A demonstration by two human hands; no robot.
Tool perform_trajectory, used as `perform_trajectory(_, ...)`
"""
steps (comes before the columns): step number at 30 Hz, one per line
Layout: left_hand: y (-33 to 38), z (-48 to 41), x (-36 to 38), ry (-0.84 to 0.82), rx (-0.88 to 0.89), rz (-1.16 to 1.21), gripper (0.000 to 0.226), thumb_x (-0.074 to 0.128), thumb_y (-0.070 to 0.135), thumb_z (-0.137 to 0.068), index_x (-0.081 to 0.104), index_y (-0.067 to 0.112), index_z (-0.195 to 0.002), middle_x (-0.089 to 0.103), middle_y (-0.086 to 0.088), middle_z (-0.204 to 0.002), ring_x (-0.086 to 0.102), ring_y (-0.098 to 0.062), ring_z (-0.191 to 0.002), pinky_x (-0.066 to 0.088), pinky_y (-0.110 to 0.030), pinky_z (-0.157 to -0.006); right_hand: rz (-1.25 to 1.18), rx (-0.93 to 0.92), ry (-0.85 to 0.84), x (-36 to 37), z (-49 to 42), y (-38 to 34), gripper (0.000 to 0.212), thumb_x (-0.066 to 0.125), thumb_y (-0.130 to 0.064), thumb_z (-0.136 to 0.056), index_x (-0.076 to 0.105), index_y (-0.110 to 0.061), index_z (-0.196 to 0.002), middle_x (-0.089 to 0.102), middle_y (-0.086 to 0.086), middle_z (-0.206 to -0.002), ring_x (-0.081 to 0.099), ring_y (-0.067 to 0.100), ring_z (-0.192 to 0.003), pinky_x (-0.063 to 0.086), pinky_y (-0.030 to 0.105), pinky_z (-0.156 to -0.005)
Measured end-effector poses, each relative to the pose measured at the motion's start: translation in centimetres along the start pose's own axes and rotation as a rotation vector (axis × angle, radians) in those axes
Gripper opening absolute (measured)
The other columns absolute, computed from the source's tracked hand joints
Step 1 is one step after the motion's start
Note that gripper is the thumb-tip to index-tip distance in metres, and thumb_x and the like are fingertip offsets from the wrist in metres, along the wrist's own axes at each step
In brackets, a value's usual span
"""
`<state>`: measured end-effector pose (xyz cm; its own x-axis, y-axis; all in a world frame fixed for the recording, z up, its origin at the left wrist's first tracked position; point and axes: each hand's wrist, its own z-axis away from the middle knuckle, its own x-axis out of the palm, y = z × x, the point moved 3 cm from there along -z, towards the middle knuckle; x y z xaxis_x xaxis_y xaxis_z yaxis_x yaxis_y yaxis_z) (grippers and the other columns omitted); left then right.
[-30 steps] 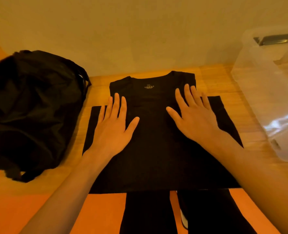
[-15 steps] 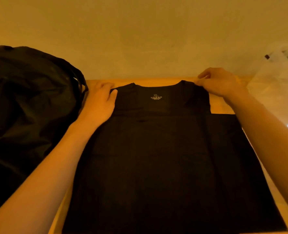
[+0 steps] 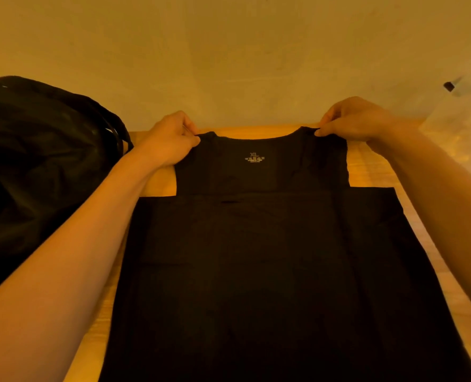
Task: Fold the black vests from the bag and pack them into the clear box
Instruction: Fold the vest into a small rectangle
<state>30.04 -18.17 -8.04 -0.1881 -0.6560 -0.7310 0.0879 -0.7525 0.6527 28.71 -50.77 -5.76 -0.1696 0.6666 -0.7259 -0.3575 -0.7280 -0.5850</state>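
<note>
Hands pinch a black vest [image 3: 256, 271] at its shoulder straps, left hand [image 3: 168, 142] and right hand [image 3: 358, 121] each clamped on one strap. It lies flat at frame centre on the bench [image 3: 366, 166], seemingly partly folded, not yet packed. Black bag [image 3: 41, 166] sits left; clear box [image 3: 465, 117], right edge, contents indistinct.

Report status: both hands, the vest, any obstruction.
Left hand and right hand each pinch a shoulder strap. Black fabric vest flat on the wooden table. Nothing in the way.
</note>
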Motion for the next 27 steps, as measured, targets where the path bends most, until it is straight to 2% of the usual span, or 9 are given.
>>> perform_trajectory(3, 0.1, 0.0, 0.0, 0.009, -0.018, 0.009, 0.017, 0.063, 0.015, -0.100, 0.060, 0.013, -0.117, 0.065, -0.009, -0.108, 0.062, -0.024, -0.101, 0.049, -0.037, -0.085, -0.018, -0.012, 0.015, 0.5, -0.2, 0.0, 0.016, 0.073, -0.020, -0.092, 0.071, -0.009, -0.103, 0.064, 0.008, -0.111, 0.055, 0.022, -0.110, 0.046, 0.039, -0.097)
perform_trajectory(5, 0.1, 0.0, 0.1, 0.019, -0.031, 0.016, 0.020, 0.064, 0.017, -0.099, 0.062, 0.012, -0.118, 0.064, -0.006, -0.105, 0.062, -0.023, -0.102, 0.050, -0.033, -0.080, -0.020, -0.026, 0.032, 0.9, -0.2, 0.1, 0.020, 0.071, -0.024, -0.094, 0.072, -0.008, -0.106, 0.065, 0.011, -0.115, 0.058, 0.024, -0.112, 0.048, 0.041, -0.099)
perform_trajectory(9, 0.2, 0.1, 0.3, -0.020, -0.054, -0.002, 0.021, 0.070, 0.022, -0.096, 0.066, 0.012, -0.114, 0.065, -0.005, -0.106, 0.062, -0.020, -0.097, 0.047, -0.030, -0.075, -0.001, -0.057, 0.062, 0.9, -0.2, -0.1, 0.020, 0.064, -0.025, -0.099, 0.069, -0.006, -0.106, 0.065, 0.012, -0.114, 0.058, 0.025, -0.109, 0.047, 0.039, -0.091)
perform_trajectory(13, 0.7, 0.2, 0.1, -0.015, -0.074, 0.091, 0.016, 0.070, 0.022, -0.096, 0.071, 0.009, -0.104, 0.064, -0.001, -0.086, 0.059, -0.011, -0.076, 0.045, -0.022, -0.063, -0.031, -0.052, 0.025, 0.4, 0.0, -0.1, 0.022, 0.070, -0.020, -0.095, 0.064, -0.008, -0.113, 0.056, 0.008, -0.115, 0.052, 0.023, -0.109, 0.045, 0.038, -0.093)
perform_trajectory(17, 0.8, 0.1, -0.1, -0.009, -0.140, 0.165, 0.008, 0.073, 0.025, -0.094, 0.071, 0.017, -0.092, 0.064, 0.003, -0.086, 0.058, -0.006, -0.078, 0.043, -0.021, -0.063, -0.039, 0.028, -0.074, 0.3, 0.1, -0.3, 0.038, 0.075, -0.025, -0.090, 0.067, -0.003, -0.120, 0.059, 0.011, -0.124, 0.051, 0.029, -0.125, 0.037, 0.038, -0.091)
perform_trajectory(20, 0.6, 0.0, -0.1, -0.035, -0.149, 0.197, 0.009, 0.074, 0.026, -0.092, 0.071, 0.020, -0.086, 0.066, 0.003, -0.088, 0.060, -0.008, -0.081, 0.044, -0.022, -0.066, -0.010, 0.039, -0.101, 0.5, -0.1, -0.7, 0.038, 0.073, -0.024, -0.092, 0.065, -0.001, -0.121, 0.060, 0.012, -0.128, 0.051, 0.031, -0.126, 0.039, 0.037, -0.092)
perform_trajectory(22, 0.4, 0.0, 0.0, -0.043, -0.146, 0.208, 0.008, 0.075, 0.026, -0.092, 0.072, 0.020, -0.087, 0.067, 0.002, -0.090, 0.061, -0.010, -0.084, 0.046, -0.023, -0.070, -0.016, 0.019, -0.088, 0.5, -0.1, -0.9, 0.026, 0.070, -0.021, -0.094, 0.067, -0.003, -0.113, 0.060, 0.010, -0.119, 0.053, 0.029, -0.123, 0.040, 0.036, -0.090)
perform_trajectory(24, 0.2, 0.0, 0.1, -0.042, -0.144, 0.213, 0.011, 0.076, 0.028, -0.091, 0.074, 0.018, -0.095, 0.068, 0.000, -0.096, 0.062, -0.013, -0.091, 0.051, -0.027, -0.080, -0.037, -0.003, -0.090, 0.4, -0.2, -1.0, 0.013, 0.070, -0.019, -0.094, 0.068, -0.009, -0.102, 0.062, 0.009, -0.117, 0.055, 0.027, -0.119, 0.042, 0.035, -0.090)
perform_trajectory(27, 0.2, 0.0, 0.3, -0.048, -0.141, 0.220, 0.018, 0.075, 0.029, -0.092, 0.074, 0.015, -0.104, 0.067, -0.002, -0.099, 0.062, -0.016, -0.094, 0.050, -0.032, -0.087, -0.071, -0.007, -0.081, 0.3, -0.3, -1.1, 0.020, 0.073, -0.020, -0.091, 0.071, -0.010, -0.108, 0.064, 0.009, -0.118, 0.056, 0.023, -0.115, 0.045, 0.036, -0.095)
